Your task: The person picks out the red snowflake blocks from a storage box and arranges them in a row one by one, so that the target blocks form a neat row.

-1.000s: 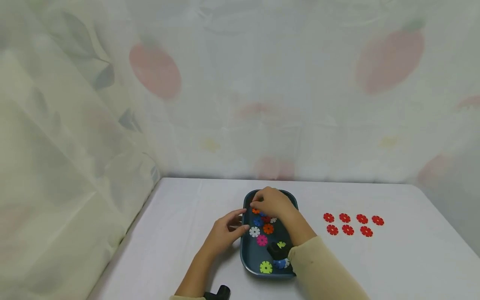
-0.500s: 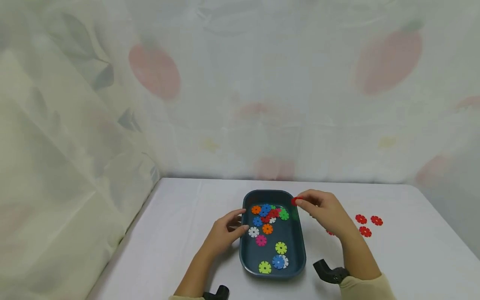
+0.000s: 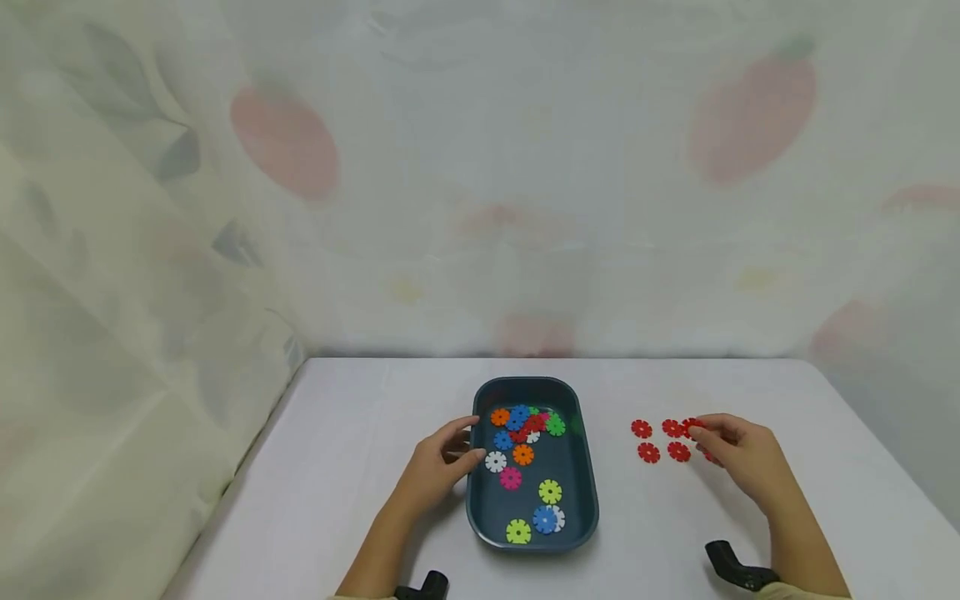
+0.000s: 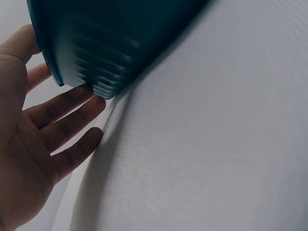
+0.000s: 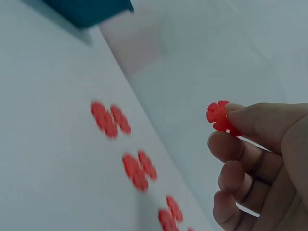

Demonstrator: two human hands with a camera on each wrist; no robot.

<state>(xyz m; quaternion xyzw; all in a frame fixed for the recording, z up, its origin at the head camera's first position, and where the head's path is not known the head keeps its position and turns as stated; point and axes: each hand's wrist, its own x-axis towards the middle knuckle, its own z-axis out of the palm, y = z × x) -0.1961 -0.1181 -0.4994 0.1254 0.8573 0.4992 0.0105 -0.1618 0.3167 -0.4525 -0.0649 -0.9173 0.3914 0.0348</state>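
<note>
Red disc (image 5: 219,116) half-hidden, pinched by rt hand (image 3: 738,454) fingers (image 5: 250,115); lft hand (image 3: 438,462) fingers relaxed.

A second ago the right hand (image 3: 742,454) was inside the tray (image 3: 581,492), its fingers down among the discs at the far end. Half a second ago it had lifted out and hung just past the tray's far right corner, pinching a red disc (image 5: 219,115). Now it has travelled well to the right of the tray and sits over the rows of red discs (image 3: 660,440) on the table (image 3: 360,467), covering the right-hand ones, with the disc pinched at the fingertips (image 5: 240,115) above them. The tray shows slightly further left in the head view.
</note>
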